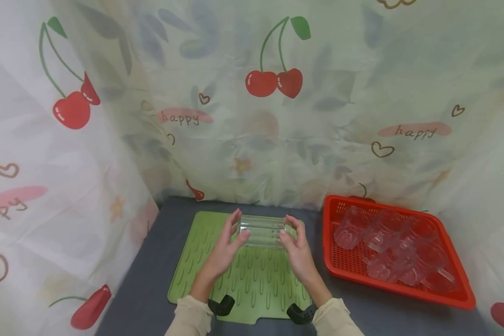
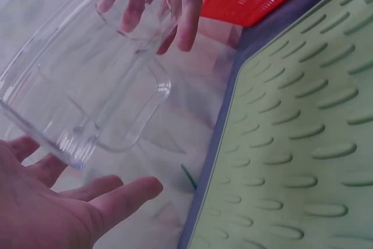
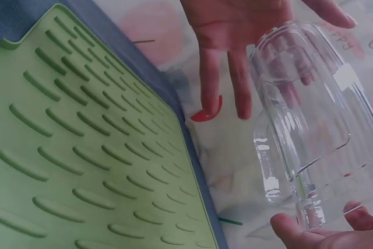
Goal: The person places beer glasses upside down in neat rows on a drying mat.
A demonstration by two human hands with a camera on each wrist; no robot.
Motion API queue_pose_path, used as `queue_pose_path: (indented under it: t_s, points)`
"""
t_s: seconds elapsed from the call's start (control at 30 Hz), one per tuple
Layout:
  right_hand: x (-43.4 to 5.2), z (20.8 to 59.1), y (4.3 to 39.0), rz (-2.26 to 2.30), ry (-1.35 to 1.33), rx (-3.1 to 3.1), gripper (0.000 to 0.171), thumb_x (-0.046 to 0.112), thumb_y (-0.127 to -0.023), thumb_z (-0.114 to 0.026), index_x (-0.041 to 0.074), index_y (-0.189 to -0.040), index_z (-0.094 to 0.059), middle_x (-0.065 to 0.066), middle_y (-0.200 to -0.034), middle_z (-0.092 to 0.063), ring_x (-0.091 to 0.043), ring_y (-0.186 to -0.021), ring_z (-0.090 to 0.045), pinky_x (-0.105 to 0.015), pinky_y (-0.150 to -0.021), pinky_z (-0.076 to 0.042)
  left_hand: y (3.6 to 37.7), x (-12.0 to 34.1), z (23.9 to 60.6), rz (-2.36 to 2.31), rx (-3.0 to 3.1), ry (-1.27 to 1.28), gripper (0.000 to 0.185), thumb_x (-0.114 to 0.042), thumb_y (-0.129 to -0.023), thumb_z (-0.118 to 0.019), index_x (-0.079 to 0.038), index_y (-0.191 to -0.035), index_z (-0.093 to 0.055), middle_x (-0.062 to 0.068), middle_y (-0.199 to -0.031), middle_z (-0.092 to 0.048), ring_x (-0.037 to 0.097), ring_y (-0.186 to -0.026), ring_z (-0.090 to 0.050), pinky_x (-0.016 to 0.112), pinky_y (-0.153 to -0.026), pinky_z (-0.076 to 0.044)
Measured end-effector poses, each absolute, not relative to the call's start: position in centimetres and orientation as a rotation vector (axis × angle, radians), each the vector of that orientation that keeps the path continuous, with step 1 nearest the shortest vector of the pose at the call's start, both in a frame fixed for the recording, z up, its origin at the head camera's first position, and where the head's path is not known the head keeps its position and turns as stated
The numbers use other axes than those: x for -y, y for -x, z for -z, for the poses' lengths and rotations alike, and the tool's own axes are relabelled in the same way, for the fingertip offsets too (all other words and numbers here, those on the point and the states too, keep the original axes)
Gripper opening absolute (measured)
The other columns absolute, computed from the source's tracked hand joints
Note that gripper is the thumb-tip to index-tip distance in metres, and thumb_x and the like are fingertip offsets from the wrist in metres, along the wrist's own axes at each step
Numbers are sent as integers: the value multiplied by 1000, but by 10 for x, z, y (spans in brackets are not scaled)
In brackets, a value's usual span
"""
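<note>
A clear glass mug [image 1: 262, 230] with a handle [image 2: 152, 106] lies sideways in the air above a green ribbed mat [image 1: 260, 284]. My left hand [image 1: 228, 240] holds its left end, with the thumb on the near side and fingers spread at the far side. At the opposite end, my right hand [image 1: 296, 242] holds the mug in much the same way. From the right wrist, some left fingers [image 3: 242, 80] hang straight beside the glass while others show through it. The handle points toward the mat side in both wrist views.
To the right stands a red plastic basket [image 1: 333, 268] with several clear mugs [image 1: 384, 228] lying in it. The mat lies on a dark grey table [image 1: 144, 275]. Printed curtains [image 1: 227, 140] with cherries close in the back and sides.
</note>
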State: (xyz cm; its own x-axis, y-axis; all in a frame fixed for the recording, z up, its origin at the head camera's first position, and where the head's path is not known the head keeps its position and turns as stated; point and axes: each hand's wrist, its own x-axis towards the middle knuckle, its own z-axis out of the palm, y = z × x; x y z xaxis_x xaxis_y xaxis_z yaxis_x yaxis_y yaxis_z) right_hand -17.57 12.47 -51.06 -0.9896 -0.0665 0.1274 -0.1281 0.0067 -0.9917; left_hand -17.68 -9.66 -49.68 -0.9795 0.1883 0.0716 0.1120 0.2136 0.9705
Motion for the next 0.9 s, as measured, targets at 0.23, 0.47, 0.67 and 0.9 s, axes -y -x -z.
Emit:
queue_pose_path:
  t_s: [0.23,0.47,0.67,0.9]
  points:
    - [-119,511,173,-2216,-233,2183,48,21,-109,-50,12,-153,-32,-15,-158,-33,-42,-138,-51,-39,-106,-53,177,90,496,-1967,-2355,-316,74,-35,-105,-56,-32,-164,-12,4,-172,-15,31,-161,-5,64,-127,-9]
    - [-120,512,172,-2139,-267,2286,50,26,-109,-49,16,-155,-32,-15,-160,-32,-43,-139,-51,-41,-104,-54,175,85,492,-1964,-2420,-292,84,-34,-98,-68,-39,-162,-14,4,-170,-19,34,-160,-11,66,-125,-14]
    - [-123,511,171,-2127,-271,2366,53,32,-109,-50,22,-156,-29,-13,-163,-29,-42,-141,-49,-51,-104,-53,176,82,492,-1962,-2475,-310,89,-37,-94,-75,-38,-162,-18,5,-169,-23,32,-159,-18,62,-126,-19]
    - [-123,512,171,-2162,-243,2388,55,37,-108,-51,22,-156,-30,-12,-164,-30,-46,-140,-48,-53,-104,-54,174,81,490,-1974,-2519,-338,86,-33,-91,-79,-36,-159,-27,2,-164,-29,29,-156,-26,60,-125,-25]
